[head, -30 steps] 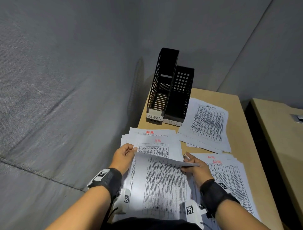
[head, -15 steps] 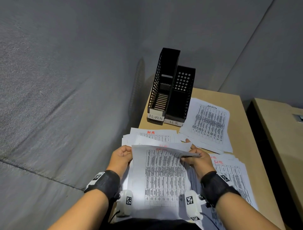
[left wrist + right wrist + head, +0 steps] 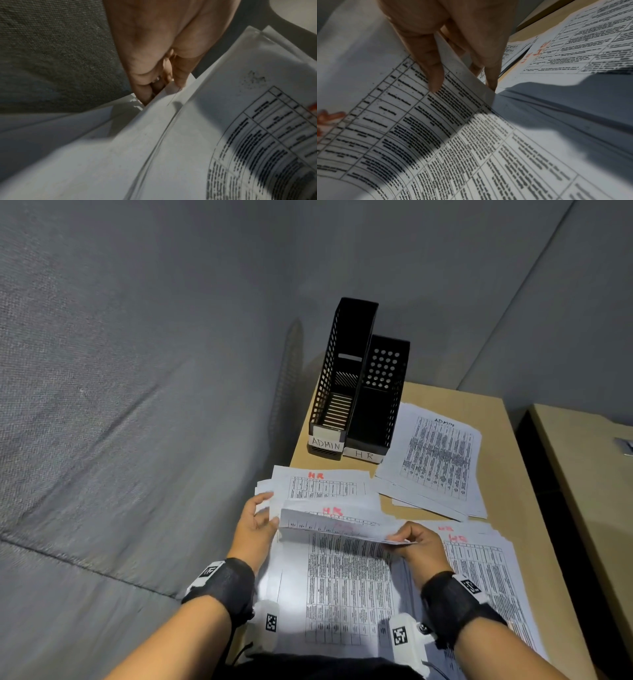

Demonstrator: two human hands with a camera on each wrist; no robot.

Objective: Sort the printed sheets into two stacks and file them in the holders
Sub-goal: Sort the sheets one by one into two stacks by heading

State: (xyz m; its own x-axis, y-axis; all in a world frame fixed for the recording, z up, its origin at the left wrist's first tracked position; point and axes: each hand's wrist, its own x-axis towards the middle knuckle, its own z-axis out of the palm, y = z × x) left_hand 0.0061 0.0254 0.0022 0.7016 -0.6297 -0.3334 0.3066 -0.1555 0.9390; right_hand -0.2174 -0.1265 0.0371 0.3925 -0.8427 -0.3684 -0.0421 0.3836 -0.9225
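I lift a printed sheet (image 3: pixel 335 525) (image 3: pixel 223 108) (image 3: pixel 402 108) marked HR in red off the near pile (image 3: pixel 342 594), its top edge curled toward me. My left hand (image 3: pixel 270 508) (image 3: pixel 168 86) pinches its top left corner. My right hand (image 3: pixel 399 537) (image 3: pixel 462 86) pinches the top right corner between thumb and fingers. Two black holders stand at the table's back left: the ADMIN holder (image 3: pixel 342 378), and to its right the HR holder (image 3: pixel 380 405). An ADMIN stack (image 3: pixel 438 460) lies right of them. An HR stack (image 3: pixel 322 484) lies beyond my hands.
More sheets with red HR marks (image 3: pixel 486 570) lie spread to the right of my right hand. A grey fabric wall (image 3: pixel 137 440) borders the wooden table (image 3: pixel 496 422) on the left and behind. A second table (image 3: pixel 582 474) stands across a dark gap at the right.
The sheet's top edge has come up and curled over toward me, showing the HR sheet beneath. Both hands have moved slightly away from me with it.
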